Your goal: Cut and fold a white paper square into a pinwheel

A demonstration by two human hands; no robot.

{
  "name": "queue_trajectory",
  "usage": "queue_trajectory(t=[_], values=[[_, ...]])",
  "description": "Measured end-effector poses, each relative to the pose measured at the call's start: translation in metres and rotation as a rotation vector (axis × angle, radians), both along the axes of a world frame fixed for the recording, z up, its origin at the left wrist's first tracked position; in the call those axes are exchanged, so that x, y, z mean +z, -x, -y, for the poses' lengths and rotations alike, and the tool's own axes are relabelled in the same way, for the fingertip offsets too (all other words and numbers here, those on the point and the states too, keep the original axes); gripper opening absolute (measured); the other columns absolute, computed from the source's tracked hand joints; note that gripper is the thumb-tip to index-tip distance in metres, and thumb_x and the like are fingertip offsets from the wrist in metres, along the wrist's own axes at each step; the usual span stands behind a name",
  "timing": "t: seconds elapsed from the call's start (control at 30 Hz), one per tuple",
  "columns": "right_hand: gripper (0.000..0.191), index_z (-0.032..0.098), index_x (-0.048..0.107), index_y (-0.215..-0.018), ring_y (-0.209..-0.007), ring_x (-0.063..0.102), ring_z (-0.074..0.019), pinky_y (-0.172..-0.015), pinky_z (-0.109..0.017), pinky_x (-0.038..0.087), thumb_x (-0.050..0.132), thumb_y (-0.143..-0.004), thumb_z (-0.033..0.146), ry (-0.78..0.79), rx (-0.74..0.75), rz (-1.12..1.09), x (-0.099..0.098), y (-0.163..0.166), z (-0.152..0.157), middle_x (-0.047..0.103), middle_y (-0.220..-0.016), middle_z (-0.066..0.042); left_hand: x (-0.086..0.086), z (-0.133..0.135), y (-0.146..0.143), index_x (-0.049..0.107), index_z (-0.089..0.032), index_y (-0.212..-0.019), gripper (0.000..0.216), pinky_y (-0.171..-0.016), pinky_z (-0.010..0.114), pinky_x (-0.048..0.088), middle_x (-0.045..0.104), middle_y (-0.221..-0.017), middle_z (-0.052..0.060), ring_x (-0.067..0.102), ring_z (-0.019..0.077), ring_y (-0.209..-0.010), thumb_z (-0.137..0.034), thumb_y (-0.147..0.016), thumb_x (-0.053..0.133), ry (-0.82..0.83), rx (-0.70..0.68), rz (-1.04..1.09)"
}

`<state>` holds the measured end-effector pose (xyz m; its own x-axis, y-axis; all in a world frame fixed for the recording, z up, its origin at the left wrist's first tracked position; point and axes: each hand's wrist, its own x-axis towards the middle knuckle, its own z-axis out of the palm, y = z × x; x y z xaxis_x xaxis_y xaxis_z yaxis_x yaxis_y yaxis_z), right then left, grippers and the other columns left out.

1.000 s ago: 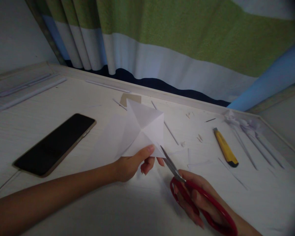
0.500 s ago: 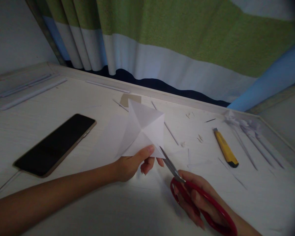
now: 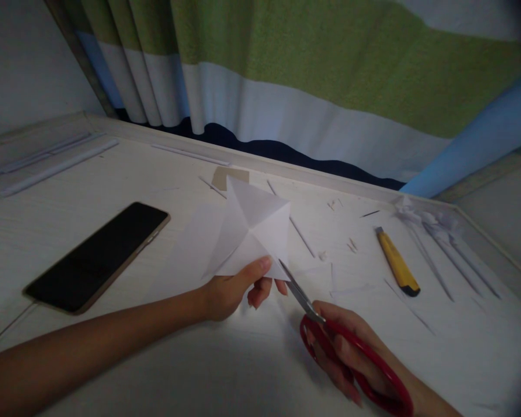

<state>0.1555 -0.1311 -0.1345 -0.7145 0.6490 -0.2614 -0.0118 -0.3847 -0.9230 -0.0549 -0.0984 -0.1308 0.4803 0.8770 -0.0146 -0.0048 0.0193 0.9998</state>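
Observation:
My left hand pinches the lower edge of a creased white sheet of paper, thumb on top and fingers beneath. Fold lines meet near the sheet's middle, and cuts run in from its edges. My right hand is wrapped round the red handles of a pair of scissors. The scissors' blades lie at the sheet's lower right corner, close to my left fingertips, with the upper blade over the paper. Whether the lower blade is under the sheet I cannot tell.
A black phone with a cable lies left. To the right are a yellow utility knife and paper sticks with crumpled tops. A beige card piece, rolled paper tubes and paper scraps lie around. A curtain hangs behind.
The scissors have shifted very slightly left and inward along the paper's lower right corner. My left hand and the sheet have hardly moved.

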Motion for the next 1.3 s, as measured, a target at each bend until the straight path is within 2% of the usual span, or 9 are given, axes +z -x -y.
queue_trajectory(t=[0.9,1.3], values=[[0.035,0.014,0.045,-0.079,-0.028,0.028,0.0006,-0.027,-0.010,0.019,0.050,-0.076,0.049,0.022,-0.013,-0.013,-0.0024,0.0002,0.0018,0.038,-0.043,0.010,-0.0017,-0.0009,-0.0006,0.055,-0.014,-0.061,0.049,-0.055,0.024,0.037,0.038,-0.042,-0.003,0.039,0.0117,-0.047,-0.042,-0.085,0.023,-0.009,0.009,0.031],[0.036,0.014,0.044,-0.078,-0.026,0.028,0.0011,-0.026,-0.010,0.018,0.050,-0.075,0.050,0.009,-0.015,0.015,-0.0028,0.0008,0.0024,0.037,-0.043,0.010,-0.0071,-0.0014,0.0019,0.057,-0.012,-0.068,0.049,-0.057,0.026,0.036,0.040,-0.044,-0.002,0.039,0.0122,-0.048,-0.043,-0.085,0.023,-0.030,-0.014,0.091]])
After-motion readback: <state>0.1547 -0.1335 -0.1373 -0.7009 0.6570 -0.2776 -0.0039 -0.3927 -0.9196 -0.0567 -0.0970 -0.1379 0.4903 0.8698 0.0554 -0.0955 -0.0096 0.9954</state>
